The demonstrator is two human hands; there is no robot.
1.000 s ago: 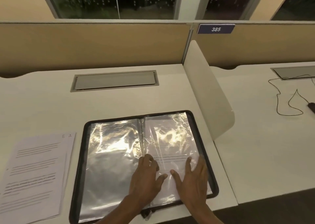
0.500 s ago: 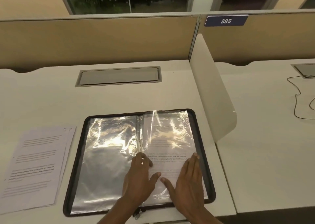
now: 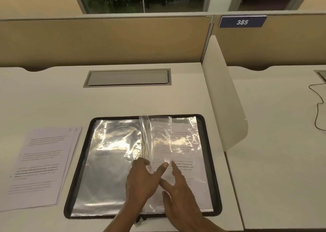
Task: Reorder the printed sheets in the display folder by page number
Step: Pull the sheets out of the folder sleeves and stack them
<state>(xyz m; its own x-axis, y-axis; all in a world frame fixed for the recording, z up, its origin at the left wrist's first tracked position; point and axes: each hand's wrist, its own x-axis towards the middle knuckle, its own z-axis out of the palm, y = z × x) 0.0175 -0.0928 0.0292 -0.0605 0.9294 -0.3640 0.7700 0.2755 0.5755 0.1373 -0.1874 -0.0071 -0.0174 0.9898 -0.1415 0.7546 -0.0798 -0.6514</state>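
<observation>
**On-Desk Status: Display Folder Open, Hands at the Spine**

On the desk [image 3: 53, 99], near its front edge, the display folder [image 3: 105, 178] lies open and flat, with its black zip border showing all round. One clear sleeve [image 3: 146, 138] stands partly raised at the spine. The right-hand pocket holds a printed sheet [image 3: 183, 163].

- Left hand [image 3: 141, 180]: fingers curled at the foot of the raised sleeve, thumb spread to the right. It cannot be told whether it pinches the sleeve.
- Right hand [image 3: 180, 196]: released, with straight, spread fingers [image 3: 173, 166] touching the plastic over the printed sheet.

A stack of loose sheets [image 3: 40, 164] lies on the desk to the left of the folder, close to it but apart. A white divider panel [image 3: 224, 94] stands to the right of the folder.
</observation>
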